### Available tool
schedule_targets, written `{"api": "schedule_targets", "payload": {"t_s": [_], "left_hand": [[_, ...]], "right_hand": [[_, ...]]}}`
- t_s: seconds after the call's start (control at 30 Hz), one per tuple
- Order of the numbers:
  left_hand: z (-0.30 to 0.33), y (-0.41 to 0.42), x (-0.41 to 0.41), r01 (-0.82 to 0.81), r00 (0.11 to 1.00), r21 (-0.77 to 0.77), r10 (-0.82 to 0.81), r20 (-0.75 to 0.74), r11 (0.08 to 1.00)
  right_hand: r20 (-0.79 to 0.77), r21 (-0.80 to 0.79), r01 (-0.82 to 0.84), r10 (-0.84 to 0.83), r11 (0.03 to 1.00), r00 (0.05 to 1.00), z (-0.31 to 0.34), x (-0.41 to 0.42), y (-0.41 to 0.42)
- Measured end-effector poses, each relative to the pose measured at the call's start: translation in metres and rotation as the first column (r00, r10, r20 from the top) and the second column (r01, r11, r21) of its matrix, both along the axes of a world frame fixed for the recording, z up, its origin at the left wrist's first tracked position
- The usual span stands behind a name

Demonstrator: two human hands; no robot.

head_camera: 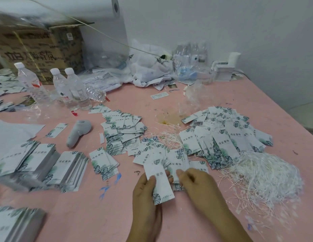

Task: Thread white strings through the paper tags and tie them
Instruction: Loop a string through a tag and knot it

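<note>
At about six o'clock on the pink surface (78, 222), the left hand (147, 203) pinches one paper tag (160, 180) between thumb and fingers (151, 180), while the right hand (197, 184) rests curled over loose tags just beside it, and what it grips, if anything, I cannot tell. The tag looks light, thin and fairly stiff, so it is best held by its edges, leaving the end for threading clear. The tangled white strings (264, 175) at three o'clock look limp and snag-prone; draw one out singly by its end.
</note>
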State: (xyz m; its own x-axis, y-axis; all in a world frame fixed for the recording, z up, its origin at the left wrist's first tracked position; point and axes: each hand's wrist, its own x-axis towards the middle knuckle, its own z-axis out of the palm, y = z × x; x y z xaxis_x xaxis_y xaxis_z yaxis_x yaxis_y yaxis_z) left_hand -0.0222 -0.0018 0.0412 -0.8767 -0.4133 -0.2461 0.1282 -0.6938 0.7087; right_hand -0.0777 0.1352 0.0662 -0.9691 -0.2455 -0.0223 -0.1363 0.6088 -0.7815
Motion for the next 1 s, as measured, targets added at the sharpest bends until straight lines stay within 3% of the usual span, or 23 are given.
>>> {"api": "schedule_targets", "payload": {"t_s": [0.07, 0.17, 0.27, 0.6, 0.83, 1.0], "left_hand": [[0.0, 0.002, -0.001, -0.014, 1.0, -0.012, 0.014, -0.006, 1.0], [-0.002, 0.004, 0.0, -0.013, 1.0, -0.071, 0.013, 0.006, 0.997], [-0.004, 0.006, 0.0, 0.006, 1.0, -0.11, -0.004, 0.015, 0.994], [-0.008, 0.008, 0.002, 0.095, 0.995, -0.152, -0.091, 0.033, 0.984], [-0.007, 0.01, 0.0, 0.071, 0.997, -0.126, -0.069, 0.013, 0.99], [-0.013, 0.009, 0.001, 0.096, 0.995, -0.205, -0.098, 0.002, 0.974]], "right_hand": [[-0.108, 0.13, 0.147, -0.133, 0.981, 0.985, -0.003, -0.011, 0.007], [-0.123, 0.351, 0.16, -0.124, 0.922, 0.985, -0.013, -0.019, 0.001], [-0.117, 0.404, 0.171, -0.135, 0.899, 0.984, -0.019, -0.021, -0.003], [0.149, 0.091, 0.044, -0.057, 0.995, 0.987, -0.005, -0.032, 0.017], [-0.022, 0.134, 0.067, -0.064, 0.989, 0.998, -0.01, -0.024, 0.018], [-0.006, -0.238, 0.133, -0.138, 0.962, 0.99, -0.003, -0.014, 0.025]]}}
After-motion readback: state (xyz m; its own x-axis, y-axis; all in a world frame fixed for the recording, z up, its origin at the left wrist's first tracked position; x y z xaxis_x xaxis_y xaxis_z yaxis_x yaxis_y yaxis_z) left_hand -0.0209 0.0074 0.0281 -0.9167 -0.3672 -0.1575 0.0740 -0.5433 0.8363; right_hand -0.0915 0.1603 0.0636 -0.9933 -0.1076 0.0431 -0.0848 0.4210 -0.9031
